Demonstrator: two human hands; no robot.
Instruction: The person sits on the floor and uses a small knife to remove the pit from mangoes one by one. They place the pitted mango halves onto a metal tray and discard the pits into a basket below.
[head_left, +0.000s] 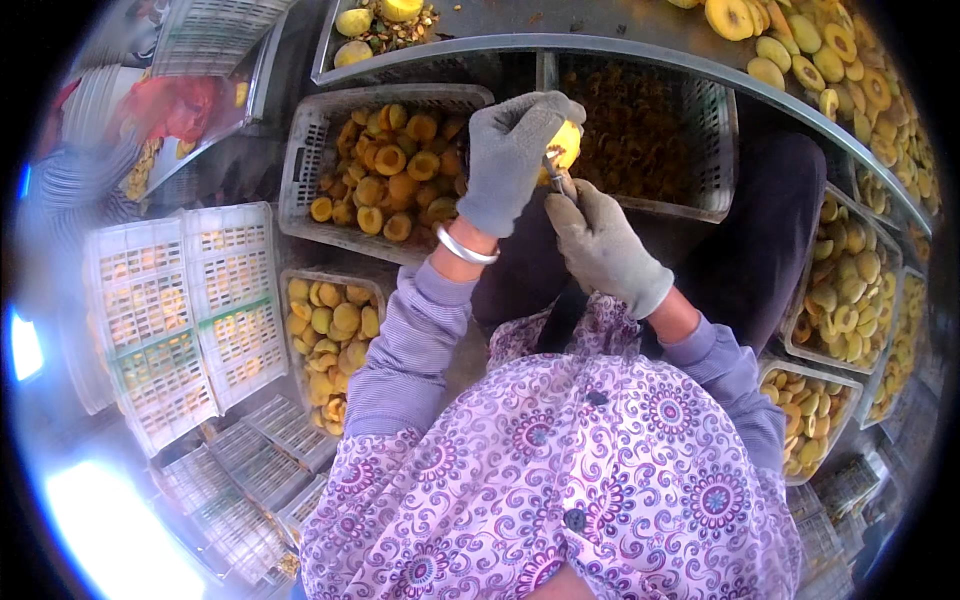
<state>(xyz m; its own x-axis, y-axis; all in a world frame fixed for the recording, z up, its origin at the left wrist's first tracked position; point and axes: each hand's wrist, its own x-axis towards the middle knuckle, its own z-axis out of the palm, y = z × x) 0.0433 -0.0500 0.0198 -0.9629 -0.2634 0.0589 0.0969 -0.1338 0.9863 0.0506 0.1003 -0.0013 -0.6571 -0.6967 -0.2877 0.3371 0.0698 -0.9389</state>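
My left hand (504, 161), in a grey work glove, holds a yellow peach half (568, 142) up at the tips of its fingers. A small metal-bladed pitting tool (560, 178) is gripped in my gloved right hand (611, 251), its tip against the cut side of the fruit. Below and left of my left hand stands a white plastic crate (300, 176) of hollowed orange-yellow peach halves (390, 159). To the right, under the table edge, another crate (716, 150) holds dark brown scraps that look like pits (634, 127).
A metal table (510, 19) runs across the top, with peach halves (806, 37) heaped at its right and scraps (405, 30) at its left. More filled crates (844, 285) stand at right. Stacked crates (187, 322) stand at left, near another person's striped sleeve (90, 176).
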